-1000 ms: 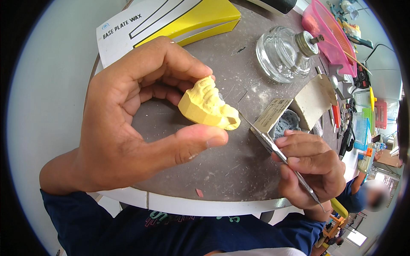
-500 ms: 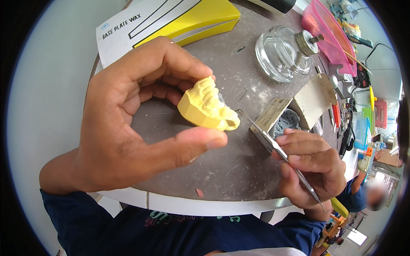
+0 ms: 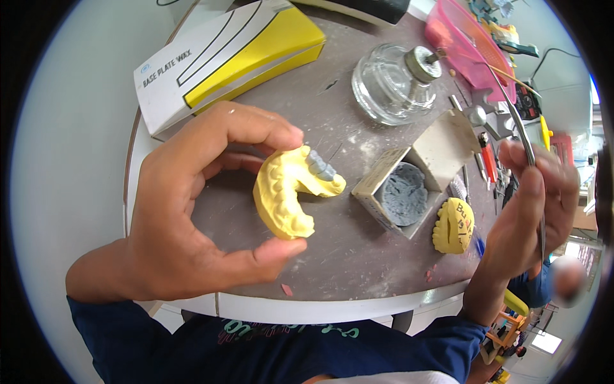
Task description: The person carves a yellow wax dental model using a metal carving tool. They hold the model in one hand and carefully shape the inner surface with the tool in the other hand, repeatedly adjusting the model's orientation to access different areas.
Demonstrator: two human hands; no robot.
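My left hand (image 3: 192, 198) grips a yellow plaster dental cast (image 3: 276, 192) between thumb and fingers, its row of teeth turned up into view. Grey wax (image 3: 320, 166) covers part of the arch on the far right side of the cast. Off to the right, my right hand (image 3: 537, 205) is raised and closed round a thin metal dental carving tool (image 3: 521, 128), whose tip points up and away. Between the hands stands an open small carton (image 3: 377, 185) with a lump of grey wax (image 3: 404, 194) inside. A second yellow cast (image 3: 454, 225) lies beside my right hand.
A glass spirit burner (image 3: 393, 83) stands beyond the carton. At the far left lies a white and yellow box (image 3: 256, 64). A pink basket (image 3: 470, 51) and a red-handled tool (image 3: 488, 157) are at the right. Another person (image 3: 566, 285) appears at the right rim.
The left hand has turned the cast, so its teeth and grey wax now show. My right hand has moved right and up with the tool, away from the carton, uncovering the second cast.
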